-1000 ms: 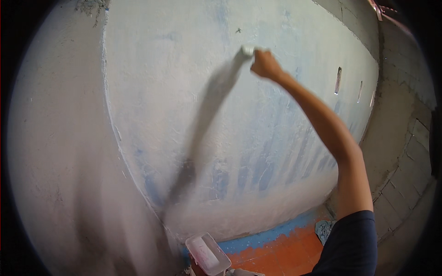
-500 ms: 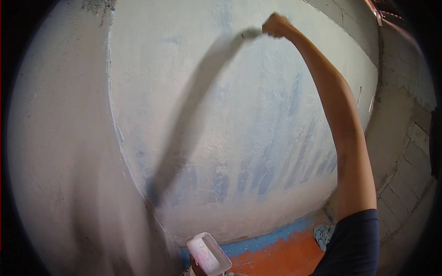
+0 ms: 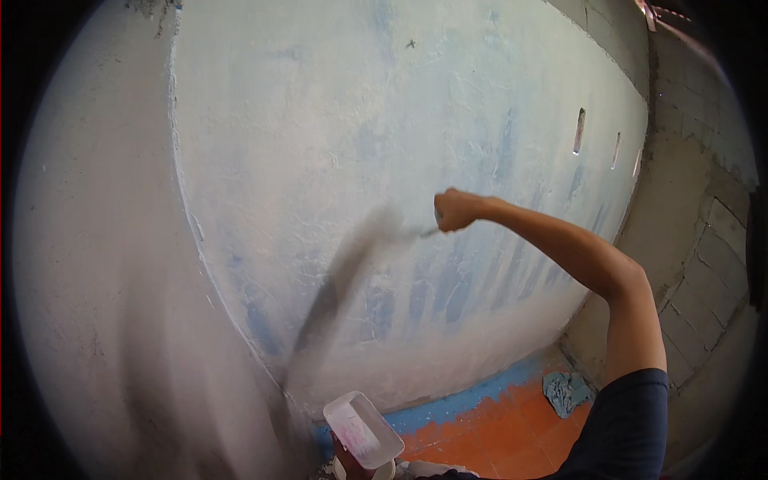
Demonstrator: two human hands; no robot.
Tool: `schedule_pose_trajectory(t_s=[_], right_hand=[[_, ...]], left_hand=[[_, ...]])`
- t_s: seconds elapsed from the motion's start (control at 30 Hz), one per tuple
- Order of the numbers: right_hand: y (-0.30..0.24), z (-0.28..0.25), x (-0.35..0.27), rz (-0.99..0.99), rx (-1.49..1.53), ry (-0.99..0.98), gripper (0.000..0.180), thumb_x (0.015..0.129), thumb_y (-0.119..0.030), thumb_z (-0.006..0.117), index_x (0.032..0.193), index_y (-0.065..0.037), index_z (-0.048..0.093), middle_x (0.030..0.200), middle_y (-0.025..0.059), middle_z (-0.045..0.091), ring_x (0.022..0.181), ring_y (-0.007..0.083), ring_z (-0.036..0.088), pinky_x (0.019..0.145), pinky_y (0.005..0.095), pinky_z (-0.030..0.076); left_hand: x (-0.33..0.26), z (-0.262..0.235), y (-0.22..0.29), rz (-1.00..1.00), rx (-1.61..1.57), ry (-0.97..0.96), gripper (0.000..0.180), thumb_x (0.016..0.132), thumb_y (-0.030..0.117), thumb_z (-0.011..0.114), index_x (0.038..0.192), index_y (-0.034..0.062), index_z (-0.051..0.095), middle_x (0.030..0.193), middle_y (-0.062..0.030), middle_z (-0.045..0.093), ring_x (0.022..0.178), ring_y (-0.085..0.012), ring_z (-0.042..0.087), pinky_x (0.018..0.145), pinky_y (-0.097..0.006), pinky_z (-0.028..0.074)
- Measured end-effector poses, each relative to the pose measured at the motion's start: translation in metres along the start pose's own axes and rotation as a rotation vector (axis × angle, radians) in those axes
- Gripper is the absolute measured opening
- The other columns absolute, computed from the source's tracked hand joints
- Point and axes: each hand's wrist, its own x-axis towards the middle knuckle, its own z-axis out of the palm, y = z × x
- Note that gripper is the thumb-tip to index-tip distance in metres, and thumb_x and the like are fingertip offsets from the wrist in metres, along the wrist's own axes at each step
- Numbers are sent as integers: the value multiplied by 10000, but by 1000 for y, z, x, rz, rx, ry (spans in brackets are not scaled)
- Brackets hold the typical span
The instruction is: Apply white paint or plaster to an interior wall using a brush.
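- One fist, my right hand [image 3: 456, 210], was clenched around a blurred roller handle [image 3: 428, 233] against the whitewashed wall [image 3: 336, 160].
- White paint tray [image 3: 364, 428] sat below, blue rag [image 3: 566, 392] nearby.
- Left hand was out of frame.

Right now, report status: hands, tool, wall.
Right hand shut on a paint tool's handle, tool blurred, at the white-coated wall. Left hand not clearly seen; white tray low at the bottom edge. Blue patches show through; nothing blocks the wall.

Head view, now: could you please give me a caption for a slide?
Right hand strokes a paint tool along the whitewashed wall, tray below.
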Motion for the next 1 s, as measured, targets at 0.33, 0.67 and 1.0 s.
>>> schedule_pose_trajectory(t_s=[0.33,0.67,1.0], right_hand=[[-11,-324,14,413,-192,617,188,736,-222,735,792,-44,759,706,109,701,569,206,643,509,358,528],[32,-314,11,74,-521,1253,178,723,-181,694,764,-10,718,783,199,710,667,313,673,598,426,559],[-25,-114,17,102,-284,763,356,756,-19,546,1086,18,674,910,305,669,881,474,659,785,488,549]], left_hand=[[28,-11,-13,11,161,-112,617,971,589,395,1408,155,432,1312,-95,563,1184,-331,571,998,-540,469],[39,12,-16,-21,157,-50,636,971,606,378,1422,161,420,1330,-93,550,1201,-329,560,1010,-543,460],[15,29,-10,-91,161,8,655,970,624,362,1437,167,407,1347,-91,536,1219,-326,548,1022,-546,451]])
